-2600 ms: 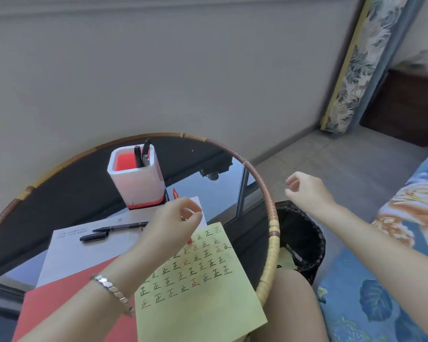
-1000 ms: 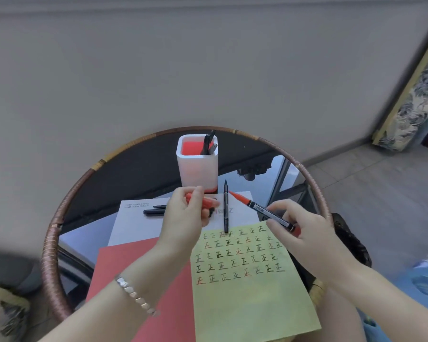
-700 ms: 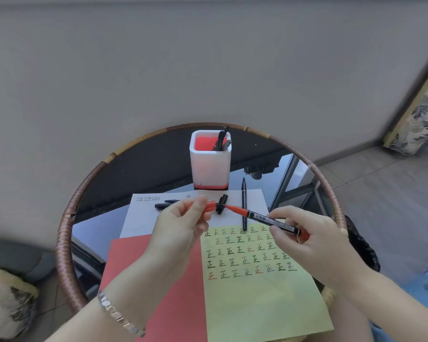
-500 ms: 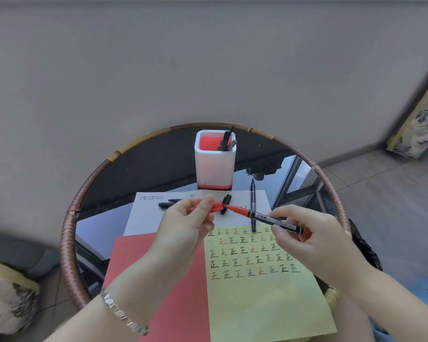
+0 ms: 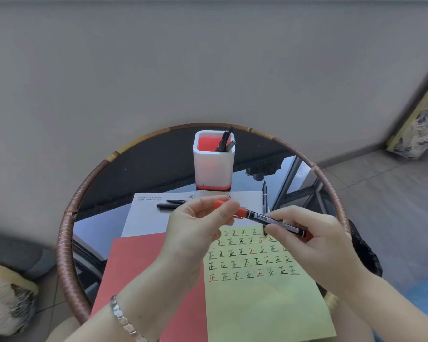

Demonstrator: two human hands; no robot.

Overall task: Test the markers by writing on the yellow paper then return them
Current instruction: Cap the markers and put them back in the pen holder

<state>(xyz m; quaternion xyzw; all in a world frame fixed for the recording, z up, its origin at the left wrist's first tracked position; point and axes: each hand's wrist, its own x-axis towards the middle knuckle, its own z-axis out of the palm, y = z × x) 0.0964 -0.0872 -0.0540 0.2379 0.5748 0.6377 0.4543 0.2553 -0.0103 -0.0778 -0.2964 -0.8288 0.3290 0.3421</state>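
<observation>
Both hands have come together, and the orange cap in the left hand now sits on the tip of the thin black-and-orange marker pinched by the right hand. They hover over the yellow paper sheet. Light, stiff and smooth, it is best pinched mid-barrel; farther back stands the white square pen cup.

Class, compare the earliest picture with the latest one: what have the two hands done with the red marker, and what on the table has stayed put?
The right hand, empty and raised before, now holds the red marker. The left hand has brought the red cap onto its tip, closing the gap seen a moment earlier. The yellow paper, the pen holder and the black markers on the white sheet stayed put.
</observation>
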